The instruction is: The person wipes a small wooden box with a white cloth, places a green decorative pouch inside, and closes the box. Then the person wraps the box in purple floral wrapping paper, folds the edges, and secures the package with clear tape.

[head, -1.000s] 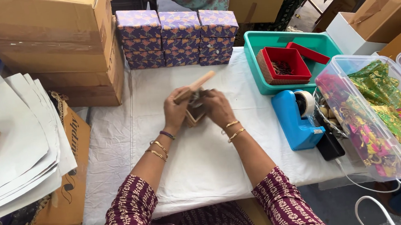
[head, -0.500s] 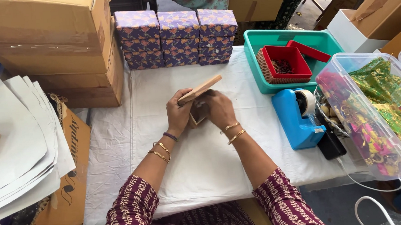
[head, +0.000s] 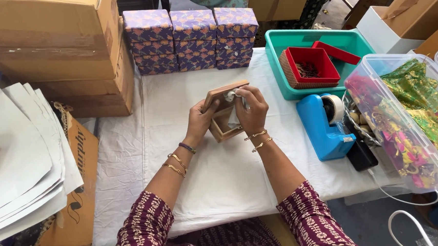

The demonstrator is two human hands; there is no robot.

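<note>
A small wooden box (head: 223, 129) with a hinged lid (head: 222, 93) stands open above the white table cloth (head: 217, 174), in the middle of the table. My left hand (head: 198, 122) grips the box at its left side and holds the lid up. My right hand (head: 251, 110) pinches a small white cloth (head: 232, 97) against the inside of the lid, with part of the cloth hanging into the box.
Purple patterned boxes (head: 191, 37) are stacked at the back. A teal tray (head: 275, 47) holds a red box (head: 312, 67). A blue tape dispenser (head: 322, 126) and a clear bin (head: 379, 65) of bright fabric pouches lie right. Cardboard cartons (head: 60, 52) and white sheets (head: 15, 152) lie left.
The box has been raised and turned so its lid faces me. My right hand moved up from beside the box and now presses the white cloth on the lid.
</note>
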